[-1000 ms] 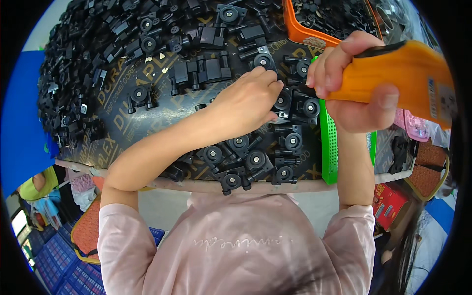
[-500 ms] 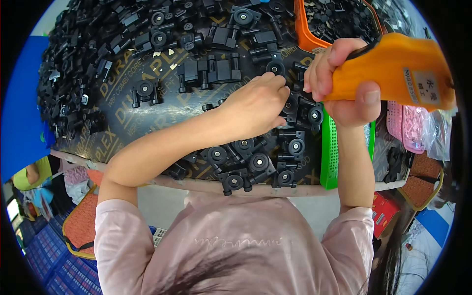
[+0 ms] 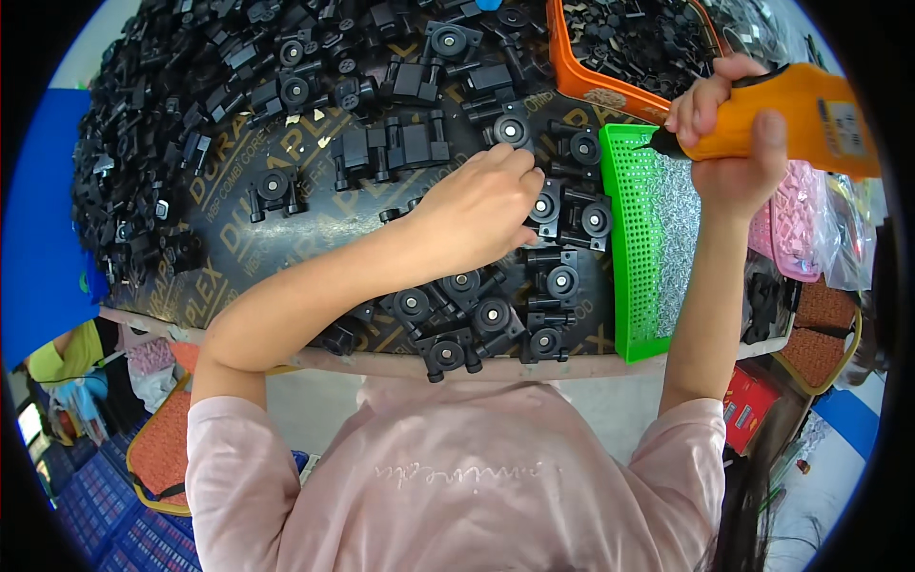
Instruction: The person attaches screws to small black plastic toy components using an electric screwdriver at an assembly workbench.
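My left hand (image 3: 475,210) is over the middle of the table, fingers curled and thumb bent in against a black plastic part with a round disc (image 3: 543,207). The palm hides where the fingers meet the part. A second such black part (image 3: 593,219) lies just to its right. My right hand (image 3: 739,143) grips an orange electric screwdriver (image 3: 801,119), its dark tip pointing left. Beneath that tip is a green perforated basket (image 3: 631,238) filled with small silver screws (image 3: 675,248).
Several more black disc parts (image 3: 446,355) lie close to the table's front edge. A large heap of black pieces (image 3: 143,124) covers the left and back. An orange bin (image 3: 610,98) of small black pieces stands at the back right, a pink basket (image 3: 796,224) beyond the green one.
My right hand has carried the screwdriver rightward, away from the black parts to above the green basket, exposing its screws. My left hand stays by the same part.
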`<state>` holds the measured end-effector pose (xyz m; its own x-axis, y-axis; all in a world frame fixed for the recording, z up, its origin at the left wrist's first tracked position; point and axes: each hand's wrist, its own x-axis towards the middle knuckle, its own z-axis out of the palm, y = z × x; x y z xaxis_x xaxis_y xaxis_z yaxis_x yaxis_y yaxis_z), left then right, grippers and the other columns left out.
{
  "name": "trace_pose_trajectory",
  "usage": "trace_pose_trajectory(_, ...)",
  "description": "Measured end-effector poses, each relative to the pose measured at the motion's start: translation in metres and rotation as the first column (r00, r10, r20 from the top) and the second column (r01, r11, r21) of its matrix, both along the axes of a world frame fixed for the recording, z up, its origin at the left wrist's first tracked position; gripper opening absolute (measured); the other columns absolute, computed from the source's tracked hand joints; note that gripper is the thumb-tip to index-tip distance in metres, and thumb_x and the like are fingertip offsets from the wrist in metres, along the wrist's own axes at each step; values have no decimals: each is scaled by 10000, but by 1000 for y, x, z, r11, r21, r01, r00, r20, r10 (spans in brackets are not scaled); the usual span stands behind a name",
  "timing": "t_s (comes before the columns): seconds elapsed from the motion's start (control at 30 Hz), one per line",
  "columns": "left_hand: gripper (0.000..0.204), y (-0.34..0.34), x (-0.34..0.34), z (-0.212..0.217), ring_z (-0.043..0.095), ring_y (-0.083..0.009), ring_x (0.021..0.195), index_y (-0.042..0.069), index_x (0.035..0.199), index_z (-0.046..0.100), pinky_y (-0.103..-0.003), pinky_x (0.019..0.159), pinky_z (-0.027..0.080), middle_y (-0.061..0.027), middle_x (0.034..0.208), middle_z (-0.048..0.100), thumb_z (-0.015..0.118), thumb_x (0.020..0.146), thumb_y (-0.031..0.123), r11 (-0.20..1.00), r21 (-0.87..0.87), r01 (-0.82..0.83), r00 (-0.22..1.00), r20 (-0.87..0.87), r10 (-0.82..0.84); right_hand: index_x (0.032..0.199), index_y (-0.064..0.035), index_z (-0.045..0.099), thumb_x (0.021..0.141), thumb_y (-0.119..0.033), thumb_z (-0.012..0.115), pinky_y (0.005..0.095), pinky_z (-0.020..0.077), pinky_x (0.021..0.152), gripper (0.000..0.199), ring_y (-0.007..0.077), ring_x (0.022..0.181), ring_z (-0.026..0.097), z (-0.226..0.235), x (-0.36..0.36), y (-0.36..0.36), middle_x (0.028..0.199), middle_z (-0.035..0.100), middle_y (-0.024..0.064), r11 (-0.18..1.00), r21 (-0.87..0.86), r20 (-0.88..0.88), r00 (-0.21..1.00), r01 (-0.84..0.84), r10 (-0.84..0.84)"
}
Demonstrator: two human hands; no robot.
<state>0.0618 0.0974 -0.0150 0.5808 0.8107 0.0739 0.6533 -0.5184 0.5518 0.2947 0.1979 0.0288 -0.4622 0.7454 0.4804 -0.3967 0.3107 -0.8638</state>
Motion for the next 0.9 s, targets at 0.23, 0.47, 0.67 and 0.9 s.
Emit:
trace_pose_trajectory(0.23,550,0,0,0,507,-305,1017,-81,1120,545,-354,886,441,-151,1050,539,753,669,157,1000,3,19,1000,-23,-18,1082,-23,496,839,-442,526,344,431,640,485,168,589,484,-30,14,0,688,494,61,958,-63,-28,959,281,-283)
trace_pose_trajectory(0.47,549,0,1,2,506,-306,1022,-78,1125,541,-354,889,442,-154,1059,538,748,677,162,1000,-7,19,1000,-23,-19,1061,-31,507,839,-413,537,342,436,632,442,173,585,488,-30,7,3,683,500,65,946,-33,-23,946,323,-324)
trace_pose_trajectory(0.67,548,0,0,2,507,-306,1019,-81,1122,540,-356,884,444,-154,1057,537,748,676,160,1000,1,20,999,-28,-20,1002,-49,522,826,-419,552,336,444,632,411,174,585,494,-29,5,1,672,498,66,940,-72,-5,943,332,-334)
trace_pose_trajectory(0.9,545,0,1,1,509,-308,1015,-82,1118,543,-358,879,448,-155,1054,539,749,674,156,1000,11,22,1000,-16,-22,983,-52,522,818,-418,562,336,442,627,404,174,585,497,-30,9,1,670,498,68,937,-90,-9,940,338,-341)
